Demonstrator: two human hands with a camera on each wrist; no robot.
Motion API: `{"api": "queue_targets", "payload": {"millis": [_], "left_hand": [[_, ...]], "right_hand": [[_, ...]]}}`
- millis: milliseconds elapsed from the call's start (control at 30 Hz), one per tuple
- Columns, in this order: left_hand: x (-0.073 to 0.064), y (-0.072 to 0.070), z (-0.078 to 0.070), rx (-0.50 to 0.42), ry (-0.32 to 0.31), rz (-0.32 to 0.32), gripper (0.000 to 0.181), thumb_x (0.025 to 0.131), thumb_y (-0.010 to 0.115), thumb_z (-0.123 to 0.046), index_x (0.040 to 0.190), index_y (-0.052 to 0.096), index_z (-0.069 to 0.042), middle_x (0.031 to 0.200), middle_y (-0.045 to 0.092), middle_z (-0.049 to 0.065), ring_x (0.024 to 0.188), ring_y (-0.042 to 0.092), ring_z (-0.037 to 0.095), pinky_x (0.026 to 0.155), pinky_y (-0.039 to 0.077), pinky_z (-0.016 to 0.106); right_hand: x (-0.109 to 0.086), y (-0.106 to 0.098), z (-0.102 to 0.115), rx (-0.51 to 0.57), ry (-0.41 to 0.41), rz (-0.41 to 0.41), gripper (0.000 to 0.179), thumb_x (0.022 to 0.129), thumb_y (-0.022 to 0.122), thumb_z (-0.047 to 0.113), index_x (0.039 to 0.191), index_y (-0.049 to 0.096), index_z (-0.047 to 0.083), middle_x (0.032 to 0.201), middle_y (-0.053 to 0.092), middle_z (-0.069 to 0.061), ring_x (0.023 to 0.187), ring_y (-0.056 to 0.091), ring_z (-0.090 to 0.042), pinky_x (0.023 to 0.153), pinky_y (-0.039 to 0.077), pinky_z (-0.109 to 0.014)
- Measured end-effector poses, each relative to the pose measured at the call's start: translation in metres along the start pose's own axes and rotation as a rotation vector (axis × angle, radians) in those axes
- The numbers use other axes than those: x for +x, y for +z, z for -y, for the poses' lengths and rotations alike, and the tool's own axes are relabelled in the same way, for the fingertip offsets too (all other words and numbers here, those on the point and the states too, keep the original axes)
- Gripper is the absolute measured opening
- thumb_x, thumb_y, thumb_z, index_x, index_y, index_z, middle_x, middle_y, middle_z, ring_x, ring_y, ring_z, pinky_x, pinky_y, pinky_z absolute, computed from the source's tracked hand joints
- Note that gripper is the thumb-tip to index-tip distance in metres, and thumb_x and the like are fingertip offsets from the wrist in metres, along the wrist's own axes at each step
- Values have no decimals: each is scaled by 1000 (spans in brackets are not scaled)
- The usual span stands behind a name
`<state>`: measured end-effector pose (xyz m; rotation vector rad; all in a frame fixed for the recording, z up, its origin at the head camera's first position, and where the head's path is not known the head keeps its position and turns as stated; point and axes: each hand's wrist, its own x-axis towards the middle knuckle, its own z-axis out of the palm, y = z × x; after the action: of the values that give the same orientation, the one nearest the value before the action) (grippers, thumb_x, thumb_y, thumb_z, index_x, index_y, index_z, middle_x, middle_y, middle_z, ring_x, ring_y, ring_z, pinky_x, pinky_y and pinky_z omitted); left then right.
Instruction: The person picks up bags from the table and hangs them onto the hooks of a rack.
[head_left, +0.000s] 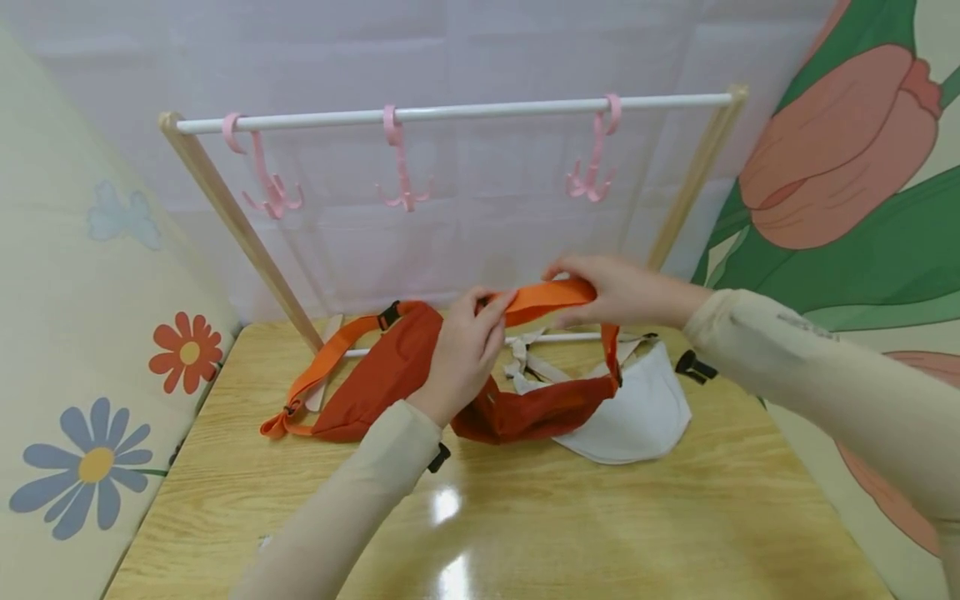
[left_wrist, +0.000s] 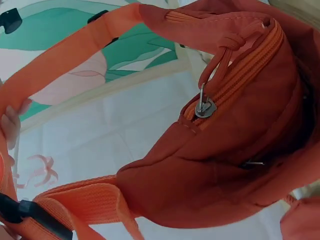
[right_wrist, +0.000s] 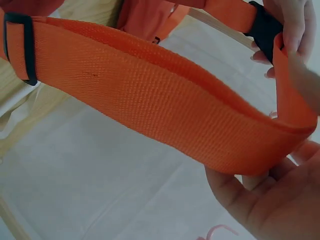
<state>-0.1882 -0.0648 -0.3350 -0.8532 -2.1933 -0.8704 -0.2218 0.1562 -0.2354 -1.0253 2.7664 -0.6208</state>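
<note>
A red-orange waist bag (head_left: pixel 532 408) hangs from its orange strap (head_left: pixel 551 298), which both hands hold up in the middle of the head view. My left hand (head_left: pixel 468 350) pinches the strap beside a black buckle (right_wrist: pixel 265 30). At the other end of the raised loop, my right hand (head_left: pixel 618 293) grips the folded webbing, fingers below it. The left wrist view shows the bag's front with a zipper pull (left_wrist: pixel 205 107). Left of the hands, a second red-orange waist bag (head_left: pixel 390 375) lies on the table, partly hidden by my left hand.
A white waist bag (head_left: pixel 645 408) lies behind the held one, its black buckle (head_left: pixel 696 367) to the right. Above stands a rack with a white bar (head_left: pixel 487 110) and wooden posts. Pink hooks (head_left: pixel 405 179) hang from the bar. The wooden table (head_left: pixel 600 533) extends toward me.
</note>
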Motion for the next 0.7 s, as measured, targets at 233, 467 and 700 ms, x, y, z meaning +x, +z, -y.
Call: {"api": "queue_targets", "payload": {"millis": [233,467,700], "left_hand": [[-3,-6,2,80,15,76,40,95,64,-12,132,58,0,119,54,21,98,54,34,83,45,44],[-1,-5,3,171,12,-3,54,84,78,-18,129,58,2,111,56,19,91,57,32,78,48,46],[5,-10,-1,181,-43,-60,37,87,75,-20,120,67,-4,104,60,16,84,60,30,72,44,47]], "right_hand": [[2,3,5,48,-16,-50,38,94,67,22,123,59,-1,110,65,-14,85,58,-22,77,48,-43],[5,1,13,60,-26,-93,39,95,66,22,123,59,-3,115,64,-16,92,58,-26,81,47,-44],[9,4,17,94,-35,-140,35,96,64,21,121,61,-4,106,64,-15,85,56,-26,77,46,-42]]}}
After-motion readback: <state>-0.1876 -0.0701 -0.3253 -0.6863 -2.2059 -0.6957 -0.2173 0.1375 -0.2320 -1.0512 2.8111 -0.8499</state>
